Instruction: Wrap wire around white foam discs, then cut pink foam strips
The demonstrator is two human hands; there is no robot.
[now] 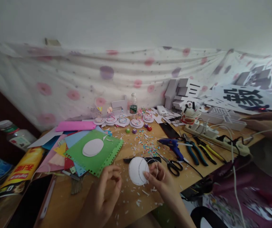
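Pinched between thumb and fingers of my right hand (158, 177) is a round white paper disc (136, 171). A thin looped wire (139, 166) crosses the disc's face and curls around those fingers. My left hand (108, 185) hovers just left of the disc, apart from it, with loosely bent fingers, a gap to the thumb and nothing visible in it. Behind the disc lies a black strip (127, 160). Black-handled scissors (174, 167) rest right of my right hand. Green punched paper (79, 147) beyond my left hand carries a white oval piece (93, 147).
A blue glue gun (174, 146), pliers (195, 152) and a power strip (221, 141) lie on the right. Decorated discs (136, 122) line the back near a bottle (133, 104). Beads (150, 149) and paper scraps litter the table. Another person's arm (264, 122) reaches in at right.
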